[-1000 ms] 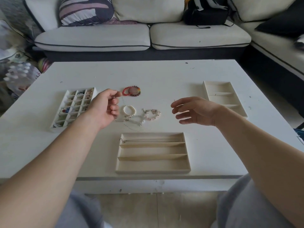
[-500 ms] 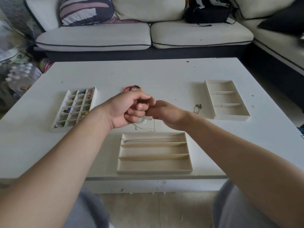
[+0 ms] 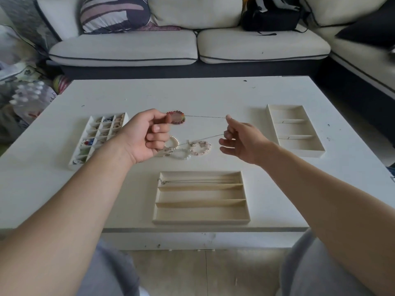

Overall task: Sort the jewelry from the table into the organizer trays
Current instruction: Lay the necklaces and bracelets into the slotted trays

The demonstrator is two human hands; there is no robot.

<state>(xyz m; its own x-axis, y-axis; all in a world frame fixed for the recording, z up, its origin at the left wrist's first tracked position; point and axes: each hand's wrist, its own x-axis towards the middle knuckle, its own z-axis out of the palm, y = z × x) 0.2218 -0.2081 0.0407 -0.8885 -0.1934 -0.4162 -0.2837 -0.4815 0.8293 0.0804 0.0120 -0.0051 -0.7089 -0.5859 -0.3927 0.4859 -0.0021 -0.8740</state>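
A thin silver chain necklace point(image 3: 205, 117) is stretched in the air between my hands above the white table point(image 3: 213, 92). My left hand point(image 3: 147, 137) pinches one end with curled fingers. My right hand point(image 3: 239, 137) pinches the other end at its fingertips. Below the chain lie a red beaded bracelet point(image 3: 177, 117), a white pearl bracelet point(image 3: 174, 142) and a pink beaded bracelet point(image 3: 201, 148). A long-slot tray point(image 3: 201, 218) near the front edge holds one chain in its top slot.
A small-grid tray point(image 3: 87, 129) with several small pieces stands at the left. A three-section tray point(image 3: 316, 150) stands at the right. A sofa with a striped cushion point(image 3: 113, 13) and a black bag point(image 3: 269, 16) runs behind the table.
My hands met over the bracelets, took the chain between them, then moved apart, pulling it taut. The camera view shifted slightly.
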